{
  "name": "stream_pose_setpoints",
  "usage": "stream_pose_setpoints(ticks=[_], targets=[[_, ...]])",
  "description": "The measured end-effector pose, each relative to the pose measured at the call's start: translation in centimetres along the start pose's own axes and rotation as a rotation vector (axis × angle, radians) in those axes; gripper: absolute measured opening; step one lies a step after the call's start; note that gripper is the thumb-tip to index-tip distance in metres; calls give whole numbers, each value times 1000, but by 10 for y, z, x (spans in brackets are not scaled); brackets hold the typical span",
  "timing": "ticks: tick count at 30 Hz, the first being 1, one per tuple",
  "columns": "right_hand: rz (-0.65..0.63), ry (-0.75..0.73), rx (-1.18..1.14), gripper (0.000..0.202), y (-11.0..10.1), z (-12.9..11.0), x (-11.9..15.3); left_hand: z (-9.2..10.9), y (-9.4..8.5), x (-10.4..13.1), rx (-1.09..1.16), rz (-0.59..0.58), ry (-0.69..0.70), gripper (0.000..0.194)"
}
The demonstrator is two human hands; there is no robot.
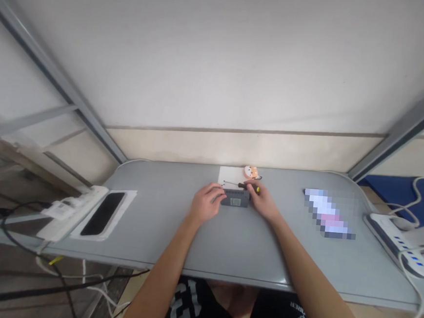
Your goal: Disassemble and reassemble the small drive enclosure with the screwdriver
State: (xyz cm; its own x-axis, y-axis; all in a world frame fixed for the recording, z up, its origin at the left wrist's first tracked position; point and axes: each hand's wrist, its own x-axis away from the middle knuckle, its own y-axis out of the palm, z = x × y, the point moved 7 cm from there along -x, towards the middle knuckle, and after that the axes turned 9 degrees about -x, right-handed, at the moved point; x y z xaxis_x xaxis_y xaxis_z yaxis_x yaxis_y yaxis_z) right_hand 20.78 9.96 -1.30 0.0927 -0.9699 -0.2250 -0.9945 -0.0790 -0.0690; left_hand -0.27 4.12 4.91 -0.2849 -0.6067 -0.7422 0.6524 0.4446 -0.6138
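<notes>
Head view: left hand [206, 201] gripping the dark box [235, 201] by its end, right hand [262, 200] holding a screwdriver [242, 185]. Box looks light, stiff from here; I'd grab the edges.

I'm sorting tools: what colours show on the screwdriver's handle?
The handle is black and yellow, as the head view shows.

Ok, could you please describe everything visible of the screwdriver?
The screwdriver has a slim, metallic-looking shaft and a black handle with a yellow patch near its end. The right hand holds the handle, partly covering it. The shaft points left over the white sheet, beyond the grey box; whether its tip touches the sheet is unclear.
</notes>
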Motion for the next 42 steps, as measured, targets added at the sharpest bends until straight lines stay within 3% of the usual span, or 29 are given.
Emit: stream_pose_setpoints(ticks=[6,11,16,25,42], targets=[[169,92,-174,53,-14,-8,3,6,-4,-2,-105,-30,19,13],[461,147,-584,34,-43,2,4,19,-1,-22,-145,-47,61,15],[610,115,-703,23,-69,6,6,35,13,-45,-104,-44,97,16],[607,125,-810,16,-75,6,4,54,25,-28,-93,-36,121,9],[604,124,-779,17,-75,12,1,45,37,-25,-43,-73,130,13]])
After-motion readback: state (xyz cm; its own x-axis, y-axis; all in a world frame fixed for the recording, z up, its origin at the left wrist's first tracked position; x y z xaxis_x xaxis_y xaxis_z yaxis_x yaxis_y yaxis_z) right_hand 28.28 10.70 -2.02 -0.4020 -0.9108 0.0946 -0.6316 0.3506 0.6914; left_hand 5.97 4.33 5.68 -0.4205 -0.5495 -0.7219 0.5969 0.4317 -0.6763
